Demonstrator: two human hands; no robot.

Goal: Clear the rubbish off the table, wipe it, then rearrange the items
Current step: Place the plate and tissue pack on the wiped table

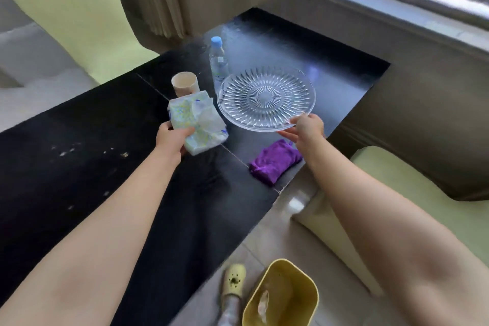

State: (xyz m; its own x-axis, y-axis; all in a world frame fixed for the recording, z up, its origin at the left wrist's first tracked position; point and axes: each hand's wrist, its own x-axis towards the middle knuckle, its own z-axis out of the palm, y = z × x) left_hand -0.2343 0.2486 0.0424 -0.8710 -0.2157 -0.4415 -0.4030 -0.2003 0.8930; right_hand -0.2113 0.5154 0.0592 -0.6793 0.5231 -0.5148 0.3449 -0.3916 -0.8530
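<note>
Tabletop [79,153] in black fills my head view, and at frame centre I see the left hand [172,140] gripping a tissue pack [197,124], the right hand [307,127] pinching the near rim of a glass plate [266,98], a purple cloth [275,164] lying just below it, and a yellow bin [283,296] at the bottom edge.

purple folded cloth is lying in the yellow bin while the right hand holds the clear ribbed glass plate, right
No: in the head view the purple folded cloth lies on the black table. The right hand does hold the clear ribbed glass plate.
</note>
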